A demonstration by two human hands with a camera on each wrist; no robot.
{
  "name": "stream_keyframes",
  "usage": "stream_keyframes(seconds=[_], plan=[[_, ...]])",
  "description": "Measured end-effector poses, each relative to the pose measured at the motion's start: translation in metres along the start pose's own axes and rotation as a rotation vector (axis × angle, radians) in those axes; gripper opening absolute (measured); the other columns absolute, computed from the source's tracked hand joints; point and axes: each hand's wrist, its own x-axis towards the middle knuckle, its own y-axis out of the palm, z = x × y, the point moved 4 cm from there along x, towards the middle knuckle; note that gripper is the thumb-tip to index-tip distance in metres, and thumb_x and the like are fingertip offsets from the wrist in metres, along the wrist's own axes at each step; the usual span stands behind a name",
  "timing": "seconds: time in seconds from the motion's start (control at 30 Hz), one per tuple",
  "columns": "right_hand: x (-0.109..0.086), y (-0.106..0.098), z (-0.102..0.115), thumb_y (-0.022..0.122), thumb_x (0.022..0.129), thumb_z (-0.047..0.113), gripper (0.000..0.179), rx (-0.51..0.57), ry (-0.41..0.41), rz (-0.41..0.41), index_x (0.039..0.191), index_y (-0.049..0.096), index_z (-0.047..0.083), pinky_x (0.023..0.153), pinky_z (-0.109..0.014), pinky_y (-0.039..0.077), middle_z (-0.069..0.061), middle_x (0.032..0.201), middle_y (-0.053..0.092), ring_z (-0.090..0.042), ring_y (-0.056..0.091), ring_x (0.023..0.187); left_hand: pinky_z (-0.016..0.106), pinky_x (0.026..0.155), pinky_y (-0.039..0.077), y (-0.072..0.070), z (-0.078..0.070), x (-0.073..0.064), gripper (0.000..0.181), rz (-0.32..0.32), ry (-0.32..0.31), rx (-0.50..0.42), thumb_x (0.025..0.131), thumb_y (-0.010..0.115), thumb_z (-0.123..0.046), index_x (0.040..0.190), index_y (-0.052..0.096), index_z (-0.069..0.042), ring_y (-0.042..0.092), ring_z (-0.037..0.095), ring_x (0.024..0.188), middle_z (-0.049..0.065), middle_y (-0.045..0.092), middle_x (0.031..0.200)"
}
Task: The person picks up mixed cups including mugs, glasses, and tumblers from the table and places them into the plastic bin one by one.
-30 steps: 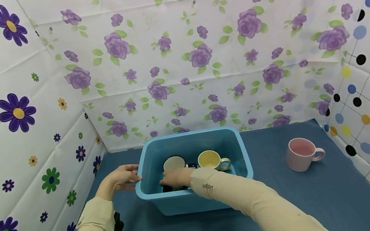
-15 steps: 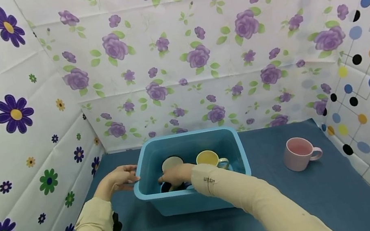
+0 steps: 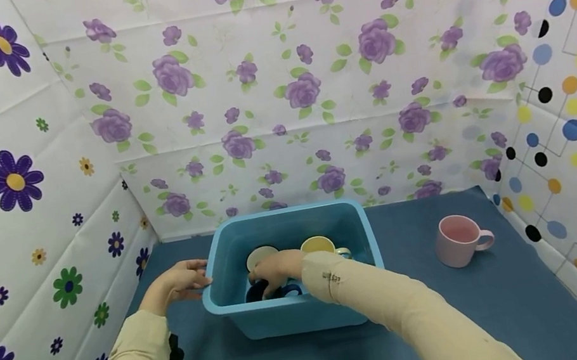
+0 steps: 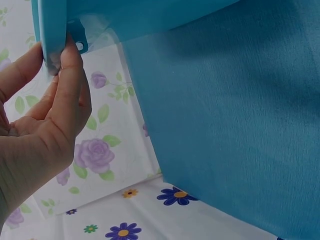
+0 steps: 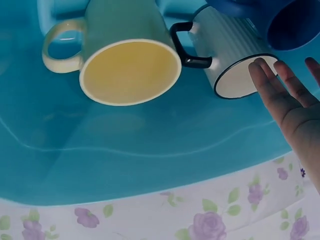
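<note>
My left hand (image 3: 180,281) pinches the left rim of a light blue plastic tub (image 3: 301,316); the left wrist view shows thumb and fingers on both sides of the rim (image 4: 54,35). Inside the tub, my right hand (image 3: 276,267) is over a dark blue mug (image 3: 257,291), fingers spread and holding nothing. The right wrist view has its fingertips (image 5: 261,67) overlapping the mouth of a white mug (image 5: 220,40) with black rim and handle, below the dark blue mug (image 5: 295,25). A yellow mug (image 3: 316,244) lies beside the white one.
A pink mug (image 3: 460,240) stands upright on the blue tabletop (image 3: 435,321), right of the tub. Patterned cloth walls close in the left, back (image 3: 315,136) and right sides.
My right hand has risen slightly off the dark blue mug, and its thumb and the mug's handle now show. The left hand stays on the rim. The head view has shifted slightly rightward.
</note>
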Motion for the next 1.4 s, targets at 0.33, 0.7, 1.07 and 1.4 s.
stream_keyframes(seconds=[0.33,0.7,1.07,1.4], plan=[[-0.012,0.001,-0.009,0.060,0.091,0.036,0.050,0.047,0.035,-0.001,0.136,0.049,0.018,0.103,-0.027,0.042,-0.003,0.136,0.053,-0.016,0.050,0.123,0.048,0.094,0.049,0.000,0.001,0.000,0.069,0.009,0.013,-0.021,0.092,0.056,-0.003,0.146,0.015,0.010,0.053,0.034,0.116,0.034,0.032,0.141],[-0.041,-0.006,-0.013,0.062,0.090,0.035,0.047,0.049,0.061,-0.053,0.133,0.053,0.017,0.096,-0.028,0.047,-0.004,0.132,0.056,-0.016,0.057,0.115,0.049,0.093,0.050,0.002,0.000,0.001,0.068,0.020,0.018,-0.016,0.091,0.056,-0.001,0.145,0.016,0.011,0.056,0.032,0.112,0.034,0.037,0.138],[-0.068,-0.008,-0.030,0.060,0.092,0.032,0.043,0.111,0.066,-0.144,0.131,0.054,0.015,0.095,-0.029,0.048,-0.004,0.128,0.058,-0.017,0.056,0.115,0.047,0.091,0.051,-0.001,-0.002,0.001,0.070,0.025,0.021,-0.006,0.092,0.056,-0.002,0.146,0.014,0.011,0.056,0.030,0.111,0.034,0.034,0.140],[-0.092,-0.011,-0.040,0.058,0.094,0.030,0.037,0.198,0.025,-0.254,0.128,0.056,0.017,0.085,-0.030,0.050,-0.001,0.122,0.061,-0.015,0.058,0.103,0.048,0.091,0.051,0.000,-0.002,-0.001,0.069,0.032,0.032,-0.008,0.091,0.057,-0.002,0.145,0.015,0.012,0.059,0.025,0.103,0.033,0.040,0.135]])
